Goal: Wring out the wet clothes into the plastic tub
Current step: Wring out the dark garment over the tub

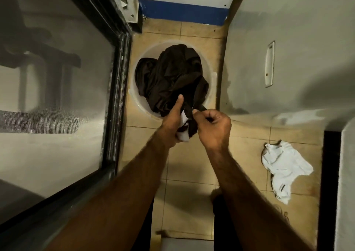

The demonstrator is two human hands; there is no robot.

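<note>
left hand [172, 120] and right hand [215, 129] both clench the near end of the dark garment [172, 74], whose bulk lies heaped inside the plastic tub [211, 77]; the left also holds a white cloth [184, 134]. wringing seems just starting: next, lift and counter-twist above the tub.

I note both forearms [124, 183] bare and hairy down to the frame's lower edge; dark trouser legs [219, 227] at bottom centre.

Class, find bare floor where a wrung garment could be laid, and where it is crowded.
Free: tiles between the plastic tub and the blue wall strip; tiles between the white garment and the glass door. Crowded: the tub, full of dark clothes.
</note>
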